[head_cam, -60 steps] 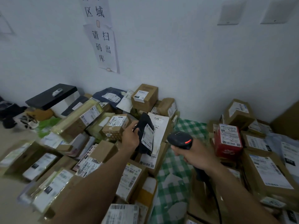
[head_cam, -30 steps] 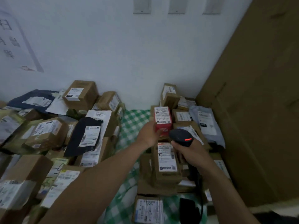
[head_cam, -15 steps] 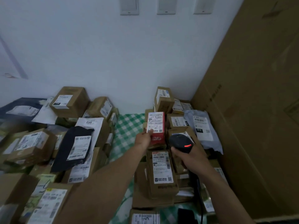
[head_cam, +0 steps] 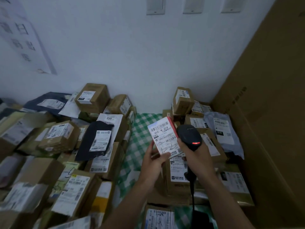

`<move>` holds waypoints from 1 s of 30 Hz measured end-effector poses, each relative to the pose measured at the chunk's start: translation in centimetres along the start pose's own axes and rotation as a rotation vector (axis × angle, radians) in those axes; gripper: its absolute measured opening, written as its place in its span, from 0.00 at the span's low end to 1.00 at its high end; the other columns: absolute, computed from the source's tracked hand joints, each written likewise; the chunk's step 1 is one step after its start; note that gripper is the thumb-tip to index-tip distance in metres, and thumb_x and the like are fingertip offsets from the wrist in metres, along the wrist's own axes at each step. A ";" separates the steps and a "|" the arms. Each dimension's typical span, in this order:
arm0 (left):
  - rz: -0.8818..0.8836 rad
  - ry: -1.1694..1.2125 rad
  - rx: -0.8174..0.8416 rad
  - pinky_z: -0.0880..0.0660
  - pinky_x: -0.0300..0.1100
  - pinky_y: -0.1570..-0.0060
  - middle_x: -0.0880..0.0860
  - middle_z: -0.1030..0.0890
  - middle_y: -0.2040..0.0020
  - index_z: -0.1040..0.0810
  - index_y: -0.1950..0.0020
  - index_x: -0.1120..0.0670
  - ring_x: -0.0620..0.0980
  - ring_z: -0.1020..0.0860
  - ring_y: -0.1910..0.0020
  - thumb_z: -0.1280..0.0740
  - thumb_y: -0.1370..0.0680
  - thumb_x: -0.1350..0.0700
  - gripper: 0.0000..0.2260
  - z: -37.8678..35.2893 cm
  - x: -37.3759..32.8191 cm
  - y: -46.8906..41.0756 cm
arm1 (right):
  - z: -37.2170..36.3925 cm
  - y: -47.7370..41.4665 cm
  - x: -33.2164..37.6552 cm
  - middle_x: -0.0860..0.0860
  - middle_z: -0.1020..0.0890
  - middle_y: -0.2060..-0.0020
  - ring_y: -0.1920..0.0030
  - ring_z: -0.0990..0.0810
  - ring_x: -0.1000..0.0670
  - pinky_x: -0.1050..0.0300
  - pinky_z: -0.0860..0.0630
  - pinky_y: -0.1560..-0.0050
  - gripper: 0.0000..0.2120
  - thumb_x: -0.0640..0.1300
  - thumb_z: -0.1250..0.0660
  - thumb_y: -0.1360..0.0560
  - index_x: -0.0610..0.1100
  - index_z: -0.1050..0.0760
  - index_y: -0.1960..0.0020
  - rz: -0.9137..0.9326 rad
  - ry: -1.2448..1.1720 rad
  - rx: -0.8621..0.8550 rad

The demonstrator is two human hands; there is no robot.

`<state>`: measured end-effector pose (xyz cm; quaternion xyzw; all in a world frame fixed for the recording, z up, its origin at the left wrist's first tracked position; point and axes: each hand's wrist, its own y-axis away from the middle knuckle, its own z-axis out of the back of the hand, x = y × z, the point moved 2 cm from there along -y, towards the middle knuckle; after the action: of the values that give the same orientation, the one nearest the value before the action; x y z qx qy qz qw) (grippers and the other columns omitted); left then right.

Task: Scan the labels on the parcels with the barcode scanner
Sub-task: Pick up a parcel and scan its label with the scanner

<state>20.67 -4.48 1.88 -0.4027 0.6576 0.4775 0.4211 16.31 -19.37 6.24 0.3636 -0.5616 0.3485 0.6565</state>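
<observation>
White wall (head_cam: 132,55) at the back, paper notices (head_cam: 24,38) up on the left, three plates (head_cam: 155,5) along the top edge. Below, a green checked cloth (head_cam: 140,139) buried in parcels: left heap (head_cam: 57,139) of brown boxes spilling toward the camera, right heap (head_cam: 183,100) packed against a tall carton (head_cam: 272,104), a strip of bare cloth between the two.

Centre of the action: left hand (head_cam: 153,164) raised with a red box (head_cam: 171,124), fingers (head_cam: 151,147) gripping its lower end, thumb across the bottom of the white label (head_cam: 164,138). Box held up clear of both heaps, label facing the camera, top leaning left, barcodes and a scrawl of handwriting in plain view. Just beside its right edge, the scanner (head_cam: 189,136), black, red light (head_cam: 195,143) glowing on its back. Touching or just apart, impossible to tell. Right hand (head_cam: 196,158) clenched round the grip, fingers wrapped tight, cable (head_cam: 192,195) dropping away below the wrist.

Off to the left, a black bag (head_cam: 92,138) draped over the left heap, label up. Off to the right, a grey bag (head_cam: 231,139) slumped on the right heap, close by the carton.
</observation>
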 end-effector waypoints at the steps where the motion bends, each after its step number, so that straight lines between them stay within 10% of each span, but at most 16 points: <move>1: -0.007 -0.008 0.005 0.20 0.46 0.43 0.46 0.15 0.41 0.26 0.28 0.43 0.45 0.16 0.44 0.24 0.24 0.59 0.27 0.4 0.0 0.1 | -0.1 0.3 0.0 0.60 0.14 0.48 0.53 0.16 0.61 0.56 0.19 0.54 0.14 0.50 0.25 0.23 0.58 0.21 0.39 -0.004 -0.019 0.016; 8: -0.065 0.034 -0.026 0.23 0.55 0.35 0.45 0.17 0.36 0.26 0.35 0.35 0.49 0.18 0.37 0.21 0.27 0.50 0.25 3.1 0.2 1.1 | -1.0 1.6 0.6 0.65 0.15 0.49 0.48 0.17 0.61 0.46 0.17 0.43 0.14 0.53 0.25 0.24 0.65 0.21 0.41 -0.043 -0.025 0.134; 13: -0.173 -0.068 -0.140 0.24 0.43 0.37 0.38 0.20 0.39 0.31 0.28 0.38 0.41 0.21 0.38 0.26 0.22 0.54 0.26 4.6 -0.2 1.5 | -1.8 1.9 1.9 0.57 0.13 0.55 0.52 0.14 0.52 0.39 0.18 0.44 0.09 0.55 0.25 0.24 0.71 0.20 0.55 0.007 0.115 0.212; 18: -0.240 -0.211 -0.240 0.26 0.40 0.37 0.43 0.21 0.33 0.35 0.21 0.45 0.42 0.23 0.35 0.28 0.21 0.54 0.30 6.1 -0.1 -0.1 | -3.4 3.7 3.9 0.56 0.13 0.56 0.61 0.14 0.58 0.65 0.22 0.64 0.11 0.51 0.28 0.21 0.55 0.20 0.39 -0.022 0.123 0.415; 30: -0.292 -0.325 -0.325 0.26 0.34 0.41 0.45 0.19 0.34 0.30 0.23 0.50 0.43 0.22 0.36 0.27 0.21 0.54 0.27 8.5 2.2 -1.1 | -5.2 4.8 3.8 0.48 0.14 0.64 0.67 0.19 0.53 0.60 0.24 0.66 0.11 0.50 0.27 0.21 0.49 0.20 0.40 -0.149 0.098 0.499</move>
<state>22.39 3.18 -2.08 -0.4736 0.4312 0.5695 0.5152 15.14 -12.26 9.91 0.5372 -0.3975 0.4442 0.5968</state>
